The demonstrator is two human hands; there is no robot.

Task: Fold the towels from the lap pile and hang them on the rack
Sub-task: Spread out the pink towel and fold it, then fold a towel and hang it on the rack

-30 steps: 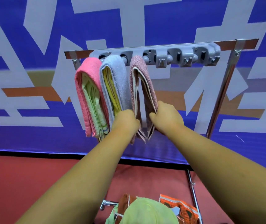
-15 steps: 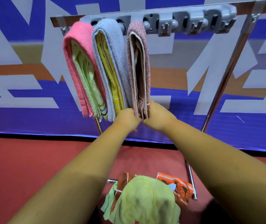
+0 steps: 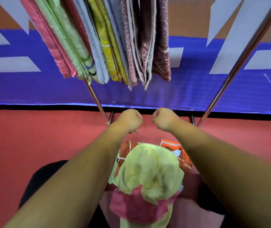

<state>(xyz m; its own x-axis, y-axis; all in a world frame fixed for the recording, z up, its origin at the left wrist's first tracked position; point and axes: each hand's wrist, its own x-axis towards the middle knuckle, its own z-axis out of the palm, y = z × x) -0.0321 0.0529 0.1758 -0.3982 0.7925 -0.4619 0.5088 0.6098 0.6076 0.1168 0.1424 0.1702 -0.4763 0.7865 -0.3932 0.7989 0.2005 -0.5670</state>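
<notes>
Both hands have dropped off the maroon towel (image 3: pixel 147 46), whose lower edges now hang free above them. Left hand (image 3: pixel 129 120) and right hand (image 3: pixel 164 119) are empty fists, with open floor (image 3: pixel 32 137) either side; the lap pile (image 3: pixel 147 175) lies beneath.

I've got both arms stretched forward, left hand (image 3: pixel 129 120) and right hand (image 3: pixel 164 118) curled into loose empty fists, side by side, not touching.

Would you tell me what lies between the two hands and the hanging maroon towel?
Nothing: in the head view, only blue banner shows between the left hand, right hand and maroon towel.
</notes>
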